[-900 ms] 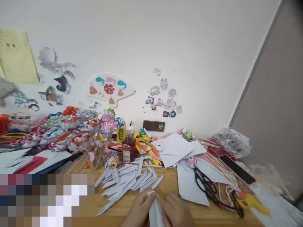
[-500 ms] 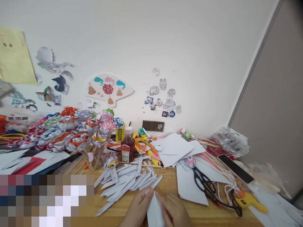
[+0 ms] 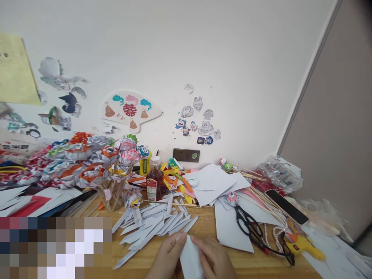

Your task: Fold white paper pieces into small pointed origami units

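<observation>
At the bottom edge, my left hand (image 3: pixel 167 257) and my right hand (image 3: pixel 213 257) pinch a folded white paper piece (image 3: pixel 190 259) between them, fingertips meeting at its upper tip. Both hands rest on the wooden table (image 3: pixel 209 223). Just beyond my fingers lies a heap of several narrow folded white paper strips (image 3: pixel 154 223). Only the fingers and backs of my hands show; the wrists are cut off by the frame.
Black scissors (image 3: pixel 247 224) and a yellow glue gun (image 3: pixel 303 246) lie to the right on white sheets (image 3: pixel 229 232). A red-liquid bottle (image 3: pixel 153 182), a cup of sticks (image 3: pixel 113 195), paper flowers (image 3: pixel 84 162), skewers and a black phone (image 3: pixel 286 201) crowd the back. A blurred patch covers the lower left.
The view has drifted slightly, so everything sits a little lower and to the left. My hands stay on the folded paper, fingertips closing toward its tip.
</observation>
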`<move>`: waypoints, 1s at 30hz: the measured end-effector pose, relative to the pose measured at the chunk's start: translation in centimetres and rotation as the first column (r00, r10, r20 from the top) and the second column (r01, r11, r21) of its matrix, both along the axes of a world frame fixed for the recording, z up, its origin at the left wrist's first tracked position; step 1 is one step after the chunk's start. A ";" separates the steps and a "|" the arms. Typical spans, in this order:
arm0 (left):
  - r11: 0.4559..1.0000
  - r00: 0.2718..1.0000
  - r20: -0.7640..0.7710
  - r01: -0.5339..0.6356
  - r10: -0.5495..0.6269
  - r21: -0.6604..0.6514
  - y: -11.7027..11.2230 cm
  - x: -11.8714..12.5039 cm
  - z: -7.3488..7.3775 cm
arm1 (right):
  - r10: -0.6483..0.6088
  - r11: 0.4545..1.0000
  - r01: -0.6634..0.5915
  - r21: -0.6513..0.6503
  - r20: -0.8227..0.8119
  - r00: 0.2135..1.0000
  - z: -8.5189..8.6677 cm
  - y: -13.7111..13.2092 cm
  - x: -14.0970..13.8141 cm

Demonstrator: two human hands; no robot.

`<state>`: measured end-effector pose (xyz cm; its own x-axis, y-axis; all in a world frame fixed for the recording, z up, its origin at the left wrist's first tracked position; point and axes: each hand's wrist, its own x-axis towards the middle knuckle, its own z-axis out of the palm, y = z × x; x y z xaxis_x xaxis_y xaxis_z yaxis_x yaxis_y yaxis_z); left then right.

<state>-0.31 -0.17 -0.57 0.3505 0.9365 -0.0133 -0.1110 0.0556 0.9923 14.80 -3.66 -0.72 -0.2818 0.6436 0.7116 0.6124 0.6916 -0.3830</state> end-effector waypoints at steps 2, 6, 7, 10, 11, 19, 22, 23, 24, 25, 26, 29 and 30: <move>1.000 1.000 0.007 0.015 -0.015 -0.007 0.0 0.0 0.2 | 0.001 1.000 -0.002 -0.009 -0.019 1.000 -0.1 0.0 0.1; 1.000 1.000 0.011 -0.015 0.015 -0.027 -0.4 0.0 0.6 | -0.013 0.997 0.007 -0.076 -0.070 0.997 -0.3 0.0 0.1; 0.999 0.999 0.011 -0.039 0.039 -0.035 -0.5 0.0 0.6 | -0.019 0.993 0.007 -0.117 -0.097 0.995 -0.4 0.0 0.0; 0.995 0.996 0.006 -0.086 0.086 -0.052 -0.6 0.1 0.5 | -0.061 0.957 -0.011 -0.291 -0.238 0.969 -0.7 -0.1 -0.3; 0.995 0.996 -0.001 -0.086 0.086 -0.051 -0.5 0.0 0.5 | -0.081 0.939 -0.023 -0.343 -0.286 0.955 -0.8 -0.1 -0.4; 0.993 0.993 -0.012 -0.115 0.115 0.000 -0.6 0.1 0.9 | -0.082 0.965 0.028 -0.262 -0.197 0.977 -0.5 0.0 -0.2; 0.991 0.991 -0.009 -0.131 0.132 0.010 -0.8 0.1 0.9 | -0.016 0.982 -0.006 -0.190 -0.113 0.993 -0.2 0.0 0.1; 0.991 0.991 -0.002 -0.132 0.132 0.008 -0.8 0.1 0.8 | -0.002 0.984 -0.017 -0.179 -0.102 0.995 -0.1 0.0 0.1; 0.992 0.992 0.006 -0.128 0.128 0.003 -0.7 0.1 0.6 | -0.002 0.984 -0.017 -0.179 -0.104 0.995 -0.1 0.0 0.1; 0.993 0.993 0.012 -0.119 0.119 -0.004 -0.6 0.1 0.4 | -0.011 0.983 -0.009 -0.185 -0.111 0.994 0.0 0.1 0.1; 0.994 0.994 0.019 -0.110 0.110 -0.012 -0.4 0.1 0.2 | -0.023 0.982 0.001 -0.190 -0.117 0.993 0.0 0.1 0.1; 0.993 0.994 0.032 -0.105 0.106 -0.046 0.3 0.0 -0.3 | -0.093 0.984 0.075 -0.159 -0.110 0.990 0.2 0.2 0.5; 0.991 0.992 0.030 -0.118 0.120 -0.059 0.5 0.0 -0.4 | -0.121 0.986 0.109 -0.126 -0.095 0.988 0.3 0.3 0.7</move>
<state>-0.31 0.36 -0.95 0.2379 0.9696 -0.0576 -0.1537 0.0961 0.9834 15.46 -3.40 -0.41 -0.1312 0.7499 0.6484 0.6386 0.5642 -0.5233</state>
